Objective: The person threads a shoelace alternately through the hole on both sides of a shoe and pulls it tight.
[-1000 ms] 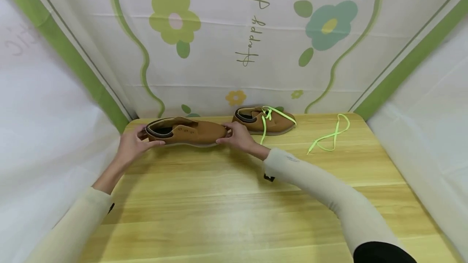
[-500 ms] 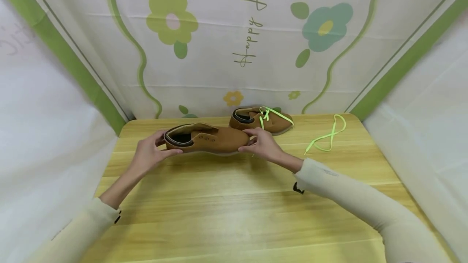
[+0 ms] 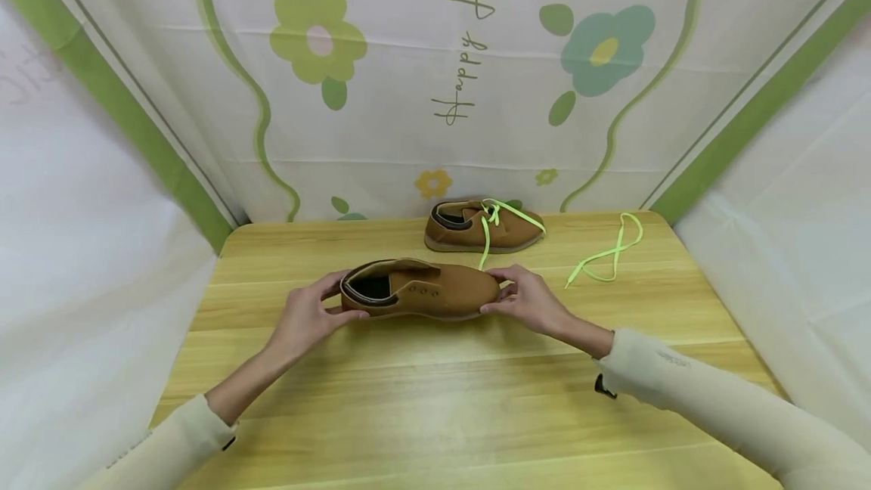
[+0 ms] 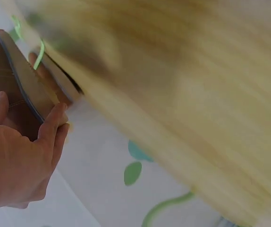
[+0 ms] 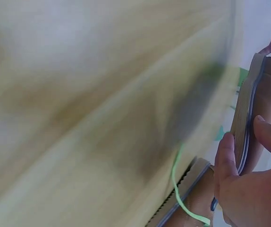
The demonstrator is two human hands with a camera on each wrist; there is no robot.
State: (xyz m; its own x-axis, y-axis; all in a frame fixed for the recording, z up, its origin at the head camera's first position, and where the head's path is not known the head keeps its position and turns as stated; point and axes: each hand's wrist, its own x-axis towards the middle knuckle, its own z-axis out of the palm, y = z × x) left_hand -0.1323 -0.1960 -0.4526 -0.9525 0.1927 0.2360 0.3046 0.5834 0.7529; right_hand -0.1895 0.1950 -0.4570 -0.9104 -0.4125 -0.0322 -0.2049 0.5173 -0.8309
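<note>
Between my two hands is a brown shoe (image 3: 463, 287) without a lace, its bare eyelets facing up and its toe to the right. My left hand (image 3: 308, 317) grips the heel, thumb on the near side. My right hand (image 3: 532, 302) pinches the toe. Both wrist views show the sole (image 5: 244, 118) raised off the table. Behind it stands a second brown shoe (image 3: 445, 237), threaded with a neon green lace (image 3: 520, 215) whose one end trails down toward the held shoe.
On the right of the wooden table (image 3: 435, 414) lies a loose neon green shoelace (image 3: 617, 249) in a loop. A white cloth wall (image 3: 395, 127) with printed flowers rises at the table's back edge, and more white cloth borders both sides.
Both hands have carried the laceless shoe to the right and toward me, away from the back edge. The laced shoe and the loose shoelace have stayed in place.
</note>
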